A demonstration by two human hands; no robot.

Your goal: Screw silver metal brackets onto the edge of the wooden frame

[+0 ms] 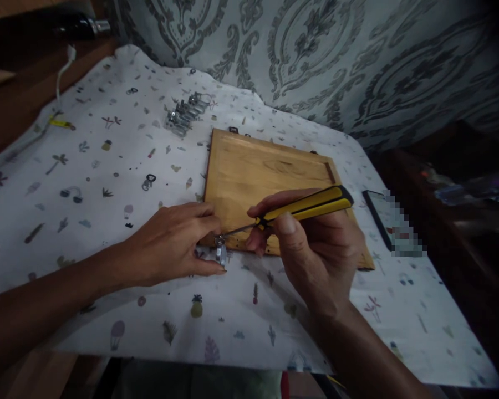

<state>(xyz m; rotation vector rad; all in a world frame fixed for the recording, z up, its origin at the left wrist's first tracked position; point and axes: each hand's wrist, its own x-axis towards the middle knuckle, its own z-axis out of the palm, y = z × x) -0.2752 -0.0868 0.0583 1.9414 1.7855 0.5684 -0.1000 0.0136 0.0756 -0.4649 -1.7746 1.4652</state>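
A wooden panel (270,172) lies flat on a white patterned cloth (108,183). My right hand (316,249) is closed round a yellow and black screwdriver (311,204), whose tip points left to the panel's near left corner. My left hand (174,244) pinches a small metal fitting (221,250) against that corner, thumb and fingers pressed on it. The screwdriver tip meets the fitting.
A heap of several metal fittings (185,113) lies on the cloth behind the panel. A phone (388,221) rests right of the panel. A white cable (62,72) and a dark object (83,26) sit far left on a wooden surface. Patterned fabric hangs behind.
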